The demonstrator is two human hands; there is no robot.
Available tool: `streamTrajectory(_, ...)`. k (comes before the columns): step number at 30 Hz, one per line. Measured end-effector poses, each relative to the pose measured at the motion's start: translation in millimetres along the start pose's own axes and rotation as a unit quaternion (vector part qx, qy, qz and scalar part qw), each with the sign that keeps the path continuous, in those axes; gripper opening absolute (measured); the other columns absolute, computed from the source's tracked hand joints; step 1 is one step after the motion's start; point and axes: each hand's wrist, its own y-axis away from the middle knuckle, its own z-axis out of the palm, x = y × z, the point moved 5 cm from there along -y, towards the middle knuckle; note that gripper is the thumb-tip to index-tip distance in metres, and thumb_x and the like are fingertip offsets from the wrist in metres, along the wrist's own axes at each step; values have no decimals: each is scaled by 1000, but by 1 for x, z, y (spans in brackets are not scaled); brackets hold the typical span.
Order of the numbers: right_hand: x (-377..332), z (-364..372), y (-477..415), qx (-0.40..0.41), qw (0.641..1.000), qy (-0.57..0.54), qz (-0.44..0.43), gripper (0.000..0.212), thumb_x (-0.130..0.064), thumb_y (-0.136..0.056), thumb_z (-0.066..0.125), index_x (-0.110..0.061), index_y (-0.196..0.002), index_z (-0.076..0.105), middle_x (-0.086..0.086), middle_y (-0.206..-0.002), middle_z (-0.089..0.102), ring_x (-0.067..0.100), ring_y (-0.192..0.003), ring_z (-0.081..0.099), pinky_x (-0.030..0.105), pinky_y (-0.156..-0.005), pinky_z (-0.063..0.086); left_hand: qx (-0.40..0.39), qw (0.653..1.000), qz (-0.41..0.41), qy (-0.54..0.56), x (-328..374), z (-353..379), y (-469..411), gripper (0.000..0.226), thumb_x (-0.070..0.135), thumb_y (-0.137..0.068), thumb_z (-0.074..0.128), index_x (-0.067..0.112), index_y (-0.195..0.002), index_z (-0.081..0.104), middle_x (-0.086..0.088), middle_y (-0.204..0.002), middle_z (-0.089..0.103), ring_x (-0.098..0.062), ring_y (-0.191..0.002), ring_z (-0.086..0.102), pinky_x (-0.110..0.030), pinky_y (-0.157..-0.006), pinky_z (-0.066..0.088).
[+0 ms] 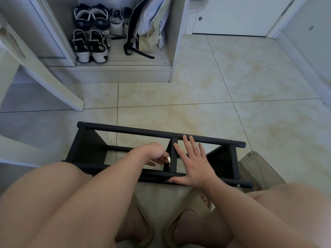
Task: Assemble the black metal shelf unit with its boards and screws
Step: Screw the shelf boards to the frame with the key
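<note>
The black metal shelf frame (pixel 125 128) stands on the tiled floor in front of my knees, seen from above, with two long round rails, a centre crossbar (pixel 174 145) and dark boards at both ends. My right hand (pixel 192 163) lies flat with straight fingers over the near rail and the centre crossbar. My left hand (pixel 155 154) reaches down inside the frame just left of the crossbar, its fingers curled and pinching a small pale object (pixel 168 160) too small to identify. Small silver screws (pixel 174 132) show on the far rail.
A translucent plastic bin (pixel 258 169) sits right of the frame. A white chair leg (pixel 59 86) slants at left. An open cabinet holds several shoes (pixel 89 45) and a bag (pixel 148 29). My knees and slippered feet fill the foreground.
</note>
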Motion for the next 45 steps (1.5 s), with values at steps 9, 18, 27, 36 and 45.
streamTrajectory(9,-1,-1,0,0,1000,-2,-2,121,-100,-69,30,-31,-162,-4,6,-165,-30,29,-150,-32,57,-124,-4,-4,1000,-6,-6,0,-4,5,17,22,-103,50,14,-106,65,7,-85,75,-11,-92,66,-35,-95,48)
streamTrajectory(18,1,-1,-1,10,1000,-10,-1,122,-100,-68,32,-32,-162,-4,6,-166,-27,28,-150,-31,56,-124,-4,-32,994,10,-105,-1,-9,13,22,14,-101,46,20,-96,66,6,-95,73,-11,-104,60,-34,-95,46)
streamTrajectory(27,0,-3,0,10,1000,-14,-1,122,-100,-68,30,-31,-163,-2,6,-166,-26,29,-151,-29,56,-124,-3,-57,974,27,-218,1,-13,20,21,11,-100,53,24,-93,68,9,-106,65,-9,-106,55,-31,-91,46)
streamTrajectory(36,0,-1,-1,14,1000,-13,1,122,-101,-67,31,-31,-162,-1,6,-167,-25,28,-152,-29,57,-124,-2,-64,965,10,-255,1,-11,21,12,16,-96,63,27,-96,68,12,-96,64,-4,-93,59,-33,-94,49)
streamTrajectory(45,1,0,-1,12,1000,-14,1,121,-101,-67,29,-33,-162,-4,5,-166,-26,27,-151,-30,57,-124,-3,67,957,107,-261,15,-26,20,14,16,-86,75,27,-94,76,3,-93,69,-18,-98,63,-32,-90,48)
